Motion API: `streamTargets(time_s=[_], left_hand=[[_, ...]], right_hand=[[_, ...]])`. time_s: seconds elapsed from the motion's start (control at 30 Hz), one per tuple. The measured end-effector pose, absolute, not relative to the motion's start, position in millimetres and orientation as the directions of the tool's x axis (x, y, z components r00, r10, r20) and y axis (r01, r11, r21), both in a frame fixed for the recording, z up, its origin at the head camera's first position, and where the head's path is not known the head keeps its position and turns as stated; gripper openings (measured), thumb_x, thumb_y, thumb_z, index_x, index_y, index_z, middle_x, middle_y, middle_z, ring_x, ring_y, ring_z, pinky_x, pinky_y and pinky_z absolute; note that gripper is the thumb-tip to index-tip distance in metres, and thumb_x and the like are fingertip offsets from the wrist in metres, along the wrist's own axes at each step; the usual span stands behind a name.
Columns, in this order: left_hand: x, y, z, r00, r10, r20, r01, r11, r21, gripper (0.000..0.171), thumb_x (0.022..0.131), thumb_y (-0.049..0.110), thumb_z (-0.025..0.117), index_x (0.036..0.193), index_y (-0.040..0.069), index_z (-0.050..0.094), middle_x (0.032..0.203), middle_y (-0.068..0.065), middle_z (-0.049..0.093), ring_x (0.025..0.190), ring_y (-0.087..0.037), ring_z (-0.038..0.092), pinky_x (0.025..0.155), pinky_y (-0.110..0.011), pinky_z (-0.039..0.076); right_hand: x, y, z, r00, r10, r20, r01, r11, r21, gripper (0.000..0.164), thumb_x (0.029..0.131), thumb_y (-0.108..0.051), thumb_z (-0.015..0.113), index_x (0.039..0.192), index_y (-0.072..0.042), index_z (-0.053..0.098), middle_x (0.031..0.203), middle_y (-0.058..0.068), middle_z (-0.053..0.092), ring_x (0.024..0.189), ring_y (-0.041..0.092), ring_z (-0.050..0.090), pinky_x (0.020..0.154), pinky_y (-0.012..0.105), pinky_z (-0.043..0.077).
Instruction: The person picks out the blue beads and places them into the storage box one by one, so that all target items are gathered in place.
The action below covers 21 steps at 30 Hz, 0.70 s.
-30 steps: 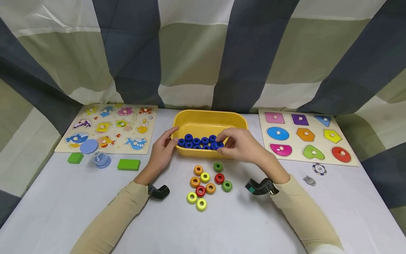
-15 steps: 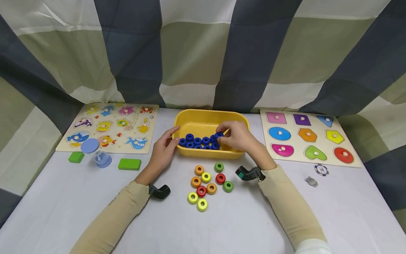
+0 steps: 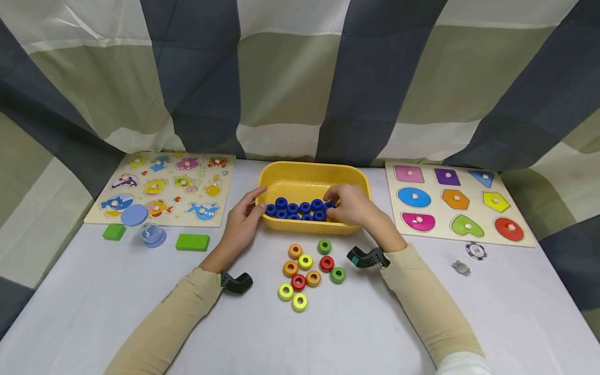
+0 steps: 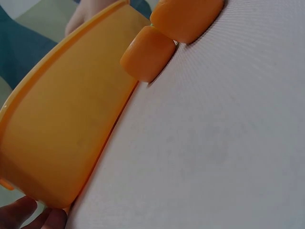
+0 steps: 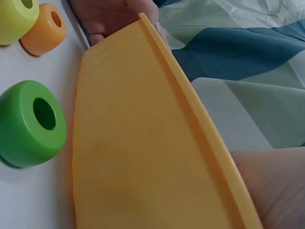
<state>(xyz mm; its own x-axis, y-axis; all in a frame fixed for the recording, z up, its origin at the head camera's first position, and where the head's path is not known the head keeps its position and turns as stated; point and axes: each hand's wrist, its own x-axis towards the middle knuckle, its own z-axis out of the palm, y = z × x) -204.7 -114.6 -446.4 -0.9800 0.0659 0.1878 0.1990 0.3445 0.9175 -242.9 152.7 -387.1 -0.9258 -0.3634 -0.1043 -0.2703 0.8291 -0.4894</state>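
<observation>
A yellow plastic tray [image 3: 323, 172] stands at the back middle of the table, with several blue rings [image 3: 292, 209] lined up along its near side. My left hand [image 3: 241, 221] holds the tray's left end, thumb at the near corner and fingers along the side. In the left wrist view its fingertips [image 4: 21, 212] touch the tray's wall. Reaching over the near rim, my right hand [image 3: 353, 208] pinches a blue ring [image 3: 328, 205] at the right end of the row; its fingers partly cover this ring. The right wrist view shows mostly the tray's outer wall [image 5: 138, 143].
In front of the tray lie loose orange, yellow, red and green rings [image 3: 299, 282]. An animal puzzle board [image 3: 225, 208] with green blocks [image 3: 192, 242] and blue lidded pieces [image 3: 152, 235] is left; a shape puzzle board [image 3: 436, 195], poker chip [image 3: 476, 250] and small grey piece [image 3: 461, 268] are right.
My right hand lifted a blue ring slightly away from the others, then lowered it to the right end of the row. The left hand has stayed at the tray's left end.
</observation>
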Motion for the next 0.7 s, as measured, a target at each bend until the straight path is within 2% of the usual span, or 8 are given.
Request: streamTargets(time_s=[0.3, 0.7], left_hand=[[-204.9, -114.7, -445.5, -0.979, 0.073, 0.191, 0.205, 0.346, 0.916, 0.040, 0.101, 0.024, 0.047, 0.141, 0.019, 0.050, 0.151, 0.002, 0.044, 0.143, -0.017, 0.037, 0.116, -0.038, 0.037], [-203.9, -115.1, -445.9, -0.980, 0.065, 0.186, 0.197, 0.357, 0.913, 0.040, 0.101, 0.024, 0.046, 0.141, 0.021, 0.050, 0.151, 0.002, 0.045, 0.142, -0.017, 0.038, 0.116, -0.038, 0.037]], right_hand=[[-244.6, 151.8, -386.6, -0.919, -0.361, -0.158, -0.244, 0.837, -0.490, 0.029, 0.084, -0.012, 0.071, 0.112, -0.005, 0.069, 0.107, 0.012, 0.069, 0.092, 0.024, 0.059, 0.086, 0.037, 0.055], [-244.0, 150.8, -387.8, -0.916, -0.364, -0.168, -0.244, 0.839, -0.486, 0.030, 0.085, -0.012, 0.070, 0.114, -0.005, 0.068, 0.108, 0.012, 0.068, 0.092, 0.025, 0.057, 0.088, 0.037, 0.055]])
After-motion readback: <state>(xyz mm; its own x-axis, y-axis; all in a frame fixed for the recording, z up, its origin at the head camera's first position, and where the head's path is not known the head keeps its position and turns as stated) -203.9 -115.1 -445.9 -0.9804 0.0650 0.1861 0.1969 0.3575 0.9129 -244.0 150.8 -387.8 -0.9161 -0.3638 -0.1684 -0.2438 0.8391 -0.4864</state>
